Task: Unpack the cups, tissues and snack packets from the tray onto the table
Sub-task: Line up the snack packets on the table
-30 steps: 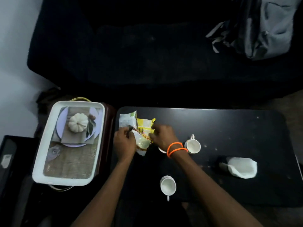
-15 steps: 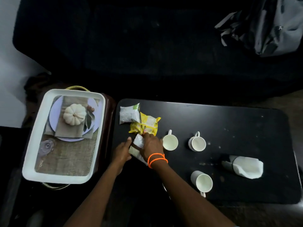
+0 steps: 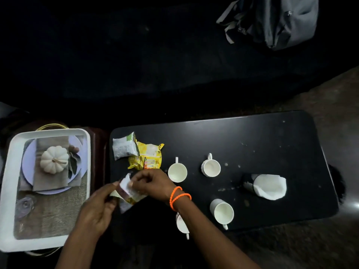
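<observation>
Both hands hold one snack packet [image 3: 127,193] low over the black table's [image 3: 262,144] near-left corner. My left hand [image 3: 97,208] pinches its left end, and my right hand [image 3: 151,184], orange bands at the wrist, pinches its top. A white-and-green packet [image 3: 124,146] and a yellow packet [image 3: 148,157] lie on the table behind them. Several white cups stand on the table: one [image 3: 177,171] by my right hand, one [image 3: 211,166] further right, one [image 3: 223,212] near the front edge, one [image 3: 181,225] partly hidden under my right forearm. White tissues [image 3: 270,186] lie at the right.
The white tray [image 3: 9,171] sits left of the table on a dark stand; its bottom shows a white pumpkin [image 3: 54,159] on a plate and napkin. A dark sofa fills the back, with a grey bag [image 3: 281,20] on it at the top right.
The view has shifted. Both hands have drawn the snack packet nearer to me and now grip it at both ends. The cups, tissues and other packets lie as before.
</observation>
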